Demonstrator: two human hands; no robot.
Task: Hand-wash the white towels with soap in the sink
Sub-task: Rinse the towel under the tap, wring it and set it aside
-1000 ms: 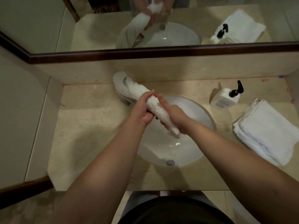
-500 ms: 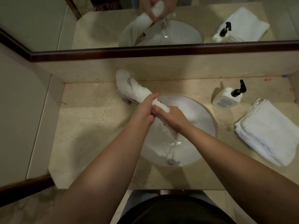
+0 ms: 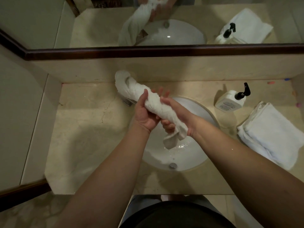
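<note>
Beige stone desk (image 3: 85, 129) carries a round white sink (image 3: 189, 155) under a wall mirror (image 3: 164, 22). Above the basin, so drips fall into it, a twisted wet towel (image 3: 158, 106) is held slantwise: the left hand (image 3: 144, 116) grips its upper part, fingers curled round it, and the right hand (image 3: 177, 112) wraps the lower part, likely for wringing. A soap bottle (image 3: 230, 101) and folded towels (image 3: 271, 135) wait near the desk's right edge, within reach yet away from the splashes.
</note>
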